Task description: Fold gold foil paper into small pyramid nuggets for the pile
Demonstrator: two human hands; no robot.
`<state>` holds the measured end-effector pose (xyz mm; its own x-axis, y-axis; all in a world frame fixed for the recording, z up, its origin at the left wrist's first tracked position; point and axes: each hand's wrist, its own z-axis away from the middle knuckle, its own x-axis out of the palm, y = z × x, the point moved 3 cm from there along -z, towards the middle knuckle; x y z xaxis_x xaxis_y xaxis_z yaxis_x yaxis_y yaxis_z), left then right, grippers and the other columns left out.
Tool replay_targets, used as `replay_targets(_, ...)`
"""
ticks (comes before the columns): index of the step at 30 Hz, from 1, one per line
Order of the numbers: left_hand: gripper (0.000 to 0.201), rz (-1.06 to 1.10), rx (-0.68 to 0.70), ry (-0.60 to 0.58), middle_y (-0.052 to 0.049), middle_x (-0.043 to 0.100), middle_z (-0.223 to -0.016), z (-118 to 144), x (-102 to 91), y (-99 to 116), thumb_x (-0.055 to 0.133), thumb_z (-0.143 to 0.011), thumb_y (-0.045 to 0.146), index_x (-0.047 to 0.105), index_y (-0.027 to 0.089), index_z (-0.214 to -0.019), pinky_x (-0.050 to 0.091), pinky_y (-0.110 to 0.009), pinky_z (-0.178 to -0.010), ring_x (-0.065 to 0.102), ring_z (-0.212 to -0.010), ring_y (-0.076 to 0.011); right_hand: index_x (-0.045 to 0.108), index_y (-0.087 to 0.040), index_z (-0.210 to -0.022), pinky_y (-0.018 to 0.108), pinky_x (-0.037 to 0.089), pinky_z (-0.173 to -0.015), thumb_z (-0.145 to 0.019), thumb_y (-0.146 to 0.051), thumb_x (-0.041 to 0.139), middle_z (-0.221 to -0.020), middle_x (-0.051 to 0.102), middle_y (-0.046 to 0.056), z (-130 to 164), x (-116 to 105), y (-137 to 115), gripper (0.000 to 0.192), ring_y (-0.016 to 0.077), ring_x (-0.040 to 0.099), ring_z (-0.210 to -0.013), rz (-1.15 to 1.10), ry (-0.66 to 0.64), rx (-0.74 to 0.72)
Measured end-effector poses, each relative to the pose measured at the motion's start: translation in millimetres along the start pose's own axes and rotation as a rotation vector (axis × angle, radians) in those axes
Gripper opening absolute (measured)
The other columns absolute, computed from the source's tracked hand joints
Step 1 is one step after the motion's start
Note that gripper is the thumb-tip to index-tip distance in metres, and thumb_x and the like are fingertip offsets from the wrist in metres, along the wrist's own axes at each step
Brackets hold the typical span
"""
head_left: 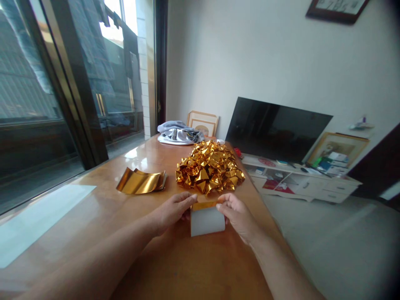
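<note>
Between my two hands is a sheet of gold foil paper (207, 221), its white back facing me and a gold strip folded over along the far edge. My left hand (176, 209) pinches the sheet's far left corner between thumb and fingers. At the far right corner, my right hand (235, 214) grips the fold with thumb and forefinger. Just beyond the hands lies a heap of folded gold foil pieces (211, 168). To the left, a small stack of flat, slightly curled gold foil sheets (140, 181) rests on the wooden table (193, 271).
Folded clothes (179, 133) and a framed picture (203, 123) are at the table's far end. A pale sheet (46, 218) lies along the left edge, by the glass door (34, 104). Right of the table stand a television (278, 129) and a white cabinet (312, 185).
</note>
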<state>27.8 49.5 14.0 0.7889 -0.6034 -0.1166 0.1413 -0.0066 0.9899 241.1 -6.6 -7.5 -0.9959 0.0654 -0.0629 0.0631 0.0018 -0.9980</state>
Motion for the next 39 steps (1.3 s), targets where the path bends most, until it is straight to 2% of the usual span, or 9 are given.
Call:
replay_targets(5,0.043,-0.02,-0.009,0.044,0.001,0.058,-0.073,-1,-3.8,-1,0.05,-0.091,0.061,0.063,0.019,-0.091,0.04,-0.028,-0.064,0.055,-0.071,-0.0171,0.051,-0.022,-0.102,0.023,0.037,-0.053,-0.082,-0.044,0.067,-0.077,0.057,-0.003,1,3,1,0.034,0.0124,0.051,-0.06,0.017,-0.009,0.013)
replay_targets(10,0.022,-0.049,0.061,0.007,0.002,0.056,-0.074,-8,-2.6,-10,0.064,-0.084,0.039,0.06,0.018,-0.087,0.04,-0.026,-0.062,0.05,-0.065,-0.0128,0.049,-0.022,-0.104,0.023,0.034,-0.05,-0.08,-0.044,0.065,-0.073,0.056,-0.004,3,4,-2,0.036,0.0127,0.051,-0.058,0.081,0.025,0.037)
replay_targets(14,0.012,-0.276,0.146,0.082,0.0,0.061,-0.078,-14,-6.3,-18,0.06,-0.08,0.026,0.062,0.018,-0.09,0.041,-0.026,-0.063,0.053,-0.07,-0.0146,0.05,-0.022,-0.104,0.023,0.033,-0.05,-0.083,-0.044,0.06,-0.071,0.056,-0.004,2,5,0,0.032,0.0132,0.05,-0.056,0.137,0.022,0.059)
replay_targets(18,0.01,-0.557,0.218,0.1,-0.002,0.064,-0.081,-14,-6.7,-19,0.056,-0.079,0.017,0.064,0.018,-0.085,0.042,-0.026,-0.066,0.056,-0.074,-0.0165,0.049,-0.022,-0.102,0.024,0.036,-0.054,-0.083,-0.039,0.061,-0.066,0.053,-0.006,-1,5,7,0.028,0.0135,0.049,-0.058,0.247,0.012,-0.035)
replay_targets(21,0.012,-0.726,0.3,0.087,-0.004,0.064,-0.088,-10,-3.2,-12,0.057,-0.077,0.013,0.066,0.019,-0.084,0.044,-0.027,-0.069,0.057,-0.079,-0.0175,0.051,-0.021,-0.103,0.025,0.037,-0.057,-0.084,-0.036,0.061,-0.065,0.051,-0.006,-3,4,13,0.026,0.0135,0.049,-0.059,0.345,0.003,-0.095)
replay_targets(23,0.016,-0.802,0.379,0.064,-0.005,0.062,-0.092,-5,0.6,-4,0.056,-0.078,0.01,0.067,0.019,-0.085,0.045,-0.027,-0.072,0.058,-0.084,-0.0181,0.052,-0.021,-0.104,0.025,0.037,-0.058,-0.086,-0.034,0.06,-0.067,0.053,-0.006,-3,3,15,0.024,0.0138,0.05,-0.061,0.396,0.008,-0.113)
replay_targets(28,0.021,-0.973,0.548,-0.093,-0.005,0.06,-0.091,8,13.1,9,0.053,-0.085,0.01,0.07,0.021,-0.09,0.043,-0.026,-0.071,0.057,-0.085,-0.0178,0.053,-0.02,-0.105,0.026,0.039,-0.059,-0.088,-0.031,0.057,-0.07,0.054,-0.005,-1,4,11,0.021,0.0142,0.052,-0.063,0.45,-0.001,-0.136)
replay_targets(33,0.02,-1.147,0.538,-0.13,-0.005,0.059,-0.085,10,18.1,6,0.053,-0.091,0.018,0.07,0.02,-0.081,0.041,-0.029,-0.07,0.056,-0.079,-0.0184,0.053,-0.02,-0.105,0.025,0.039,-0.059,-0.088,-0.031,0.057,-0.069,0.055,-0.005,0,4,10,0.021,0.0143,0.053,-0.063,0.475,-0.005,-0.118)
replay_targets(39,0.024,-1.199,0.509,-0.187,-0.006,0.06,-0.086,11,20.5,8,0.05,-0.093,0.019,0.07,0.019,-0.079,0.041,-0.03,-0.071,0.056,-0.079,-0.0191,0.057,-0.021,-0.102,0.025,0.038,-0.058,-0.089,-0.034,0.059,-0.071,0.056,-0.004,2,-4,3,0.018,0.0137,0.052,-0.063,0.619,0.029,-0.168)
